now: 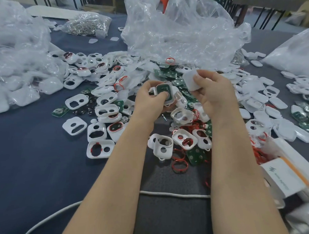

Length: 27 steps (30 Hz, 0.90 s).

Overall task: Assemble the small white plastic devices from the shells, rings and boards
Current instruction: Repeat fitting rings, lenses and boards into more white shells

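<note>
Across mid-frame the dark bench point(35, 156) carries a heap of white two-holed shells point(75, 101), green boards point(196, 156) and red rings point(173, 165). At centre the left hand point(150, 99) grips a white shell point(171, 98) with a green board point(163, 89) seated inside; the right hand point(212, 94) pinches a plain white cover point(190, 79).

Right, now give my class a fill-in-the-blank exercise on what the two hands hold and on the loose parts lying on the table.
1. The left hand grips a white shell with a ____ board seated in it.
2. The right hand pinches a plain ____ cover.
3. The loose rings lying nearest the person are ____.

Missing words: green; white; red.
</note>
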{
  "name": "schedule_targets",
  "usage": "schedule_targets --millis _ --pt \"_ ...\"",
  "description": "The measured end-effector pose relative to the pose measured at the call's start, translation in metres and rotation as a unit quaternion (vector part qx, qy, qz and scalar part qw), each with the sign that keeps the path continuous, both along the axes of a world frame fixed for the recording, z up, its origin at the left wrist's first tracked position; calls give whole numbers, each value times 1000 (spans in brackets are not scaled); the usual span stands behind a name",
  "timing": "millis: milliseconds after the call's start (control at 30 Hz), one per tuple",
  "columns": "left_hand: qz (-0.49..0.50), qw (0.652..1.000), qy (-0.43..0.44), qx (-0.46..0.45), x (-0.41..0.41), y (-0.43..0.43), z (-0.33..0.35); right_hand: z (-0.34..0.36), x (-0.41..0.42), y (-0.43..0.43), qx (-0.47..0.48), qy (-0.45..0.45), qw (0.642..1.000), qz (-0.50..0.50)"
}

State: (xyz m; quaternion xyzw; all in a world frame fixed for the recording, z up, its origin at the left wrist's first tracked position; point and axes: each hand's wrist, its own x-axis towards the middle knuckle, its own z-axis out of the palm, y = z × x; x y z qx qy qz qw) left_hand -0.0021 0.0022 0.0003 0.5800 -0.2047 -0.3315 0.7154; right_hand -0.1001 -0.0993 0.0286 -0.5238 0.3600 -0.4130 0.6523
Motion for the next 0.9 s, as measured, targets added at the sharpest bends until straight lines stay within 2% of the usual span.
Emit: schedule_targets --millis 100,267,533,733,900 --pt "16 1000 -24 11 1 9 -7 0 3 20 59 -54 994 74" --pt "24 1000 -10 -9 3 16 -12 -12 6 35 80 -59 990 100" --pt "24 998 -61 10 4 18 -15 -17 9 42 38 -42 995 79" --pt "31 999 -14 -13 4 17 -14 -21 11 43 18 -34 997 73" --pt "36 999 -32 -9 2 17 -14 -20 12 44 -1 -32 997 67"
